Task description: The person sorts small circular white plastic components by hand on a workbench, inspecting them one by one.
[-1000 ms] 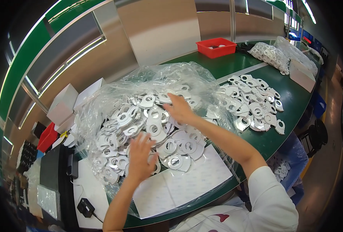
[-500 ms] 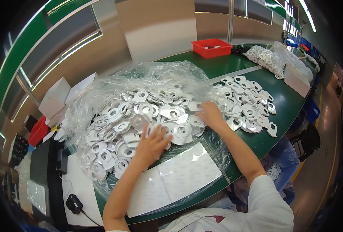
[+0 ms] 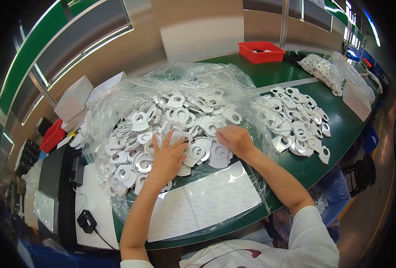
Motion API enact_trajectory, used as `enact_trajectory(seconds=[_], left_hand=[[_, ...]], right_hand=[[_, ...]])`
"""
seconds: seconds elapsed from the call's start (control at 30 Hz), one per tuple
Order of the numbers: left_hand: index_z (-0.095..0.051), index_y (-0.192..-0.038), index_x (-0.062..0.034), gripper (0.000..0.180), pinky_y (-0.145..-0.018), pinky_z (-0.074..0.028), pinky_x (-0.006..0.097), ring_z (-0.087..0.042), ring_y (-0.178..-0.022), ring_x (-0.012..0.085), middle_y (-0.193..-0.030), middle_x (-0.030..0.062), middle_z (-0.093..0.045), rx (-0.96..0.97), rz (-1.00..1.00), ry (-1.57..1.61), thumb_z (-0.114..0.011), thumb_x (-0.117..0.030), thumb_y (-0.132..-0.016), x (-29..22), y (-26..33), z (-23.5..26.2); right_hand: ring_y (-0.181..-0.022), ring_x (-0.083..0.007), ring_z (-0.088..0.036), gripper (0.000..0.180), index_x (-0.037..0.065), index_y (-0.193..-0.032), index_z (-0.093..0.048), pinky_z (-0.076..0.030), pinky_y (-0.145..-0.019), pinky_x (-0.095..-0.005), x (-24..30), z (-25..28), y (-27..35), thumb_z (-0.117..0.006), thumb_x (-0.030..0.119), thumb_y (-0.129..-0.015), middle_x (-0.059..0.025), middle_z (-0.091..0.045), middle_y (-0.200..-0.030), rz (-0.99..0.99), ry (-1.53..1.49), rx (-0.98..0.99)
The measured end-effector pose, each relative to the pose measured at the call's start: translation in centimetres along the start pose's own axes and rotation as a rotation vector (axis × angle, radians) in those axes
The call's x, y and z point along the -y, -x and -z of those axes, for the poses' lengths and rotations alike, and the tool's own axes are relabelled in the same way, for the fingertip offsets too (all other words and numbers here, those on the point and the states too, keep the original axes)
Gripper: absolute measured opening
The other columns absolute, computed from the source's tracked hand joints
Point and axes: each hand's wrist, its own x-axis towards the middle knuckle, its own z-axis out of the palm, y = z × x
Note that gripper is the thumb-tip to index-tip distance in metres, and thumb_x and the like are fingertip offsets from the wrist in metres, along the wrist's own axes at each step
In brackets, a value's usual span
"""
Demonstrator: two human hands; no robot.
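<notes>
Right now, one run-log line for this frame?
left hand: flat on ring pile | right hand: fingers on a ring | pile: on clear plastic bag | bench: green

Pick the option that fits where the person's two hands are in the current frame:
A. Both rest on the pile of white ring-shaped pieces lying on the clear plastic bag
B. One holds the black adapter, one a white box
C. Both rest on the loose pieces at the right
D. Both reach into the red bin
A: the left hand and right hand lie side by side on the pile of white ring-shaped pieces spread on the clear plastic bag, far from the red bin.
</notes>
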Motion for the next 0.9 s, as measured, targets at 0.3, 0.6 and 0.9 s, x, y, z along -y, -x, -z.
enact_trajectory(seconds=[0.3, 0.6, 0.9], left_hand=[[-0.028, -0.144, -0.0076, 0.061, -0.1, -0.039, 0.04, -0.043, -0.124, 0.0205, -0.142, 0.0076, -0.038, -0.024, 0.454, 1.632, -0.051, -0.036, -0.096, -7.0, 2.2, -1.6], [-0.025, -0.144, -0.0045, 0.056, -0.104, -0.036, 0.036, -0.038, -0.132, 0.021, -0.144, 0.0101, -0.037, -0.149, 0.429, 1.891, -0.035, -0.037, -0.101, -8.4, 1.5, -6.1], [-0.041, -0.129, -0.0003, 0.065, -0.101, -0.043, 0.041, -0.054, -0.115, 0.0301, -0.106, 0.017, -0.061, 0.131, 0.674, 2.266, -0.019, -0.054, -0.098, -8.6, 1.1, -8.2]], right_hand=[[-0.087, -0.0123, -0.062, 0.012, 0.005, -0.101, -0.059, -0.052, -0.081, -0.0282, 2.7, 0.2, 0.5, -0.06, 0.013, -0.092, -0.0013, -0.062, -0.098, -0.79, -1.44, 0.081], [-0.078, -0.0165, -0.065, 0.015, 0.003, -0.094, -0.064, -0.052, -0.072, -0.0307, 0.1, 3.1, 0.7, -0.066, 0.013, -0.083, -0.0078, -0.067, -0.085, -0.477, -0.571, 0.707], [-0.071, -0.0282, -0.065, 0.018, 0.003, -0.072, -0.067, -0.05, -0.065, -0.0369, -1.0, 4.2, 2.5, -0.077, 0.014, -0.062, -0.0115, -0.066, -0.071, -0.385, -0.168, 0.997]])
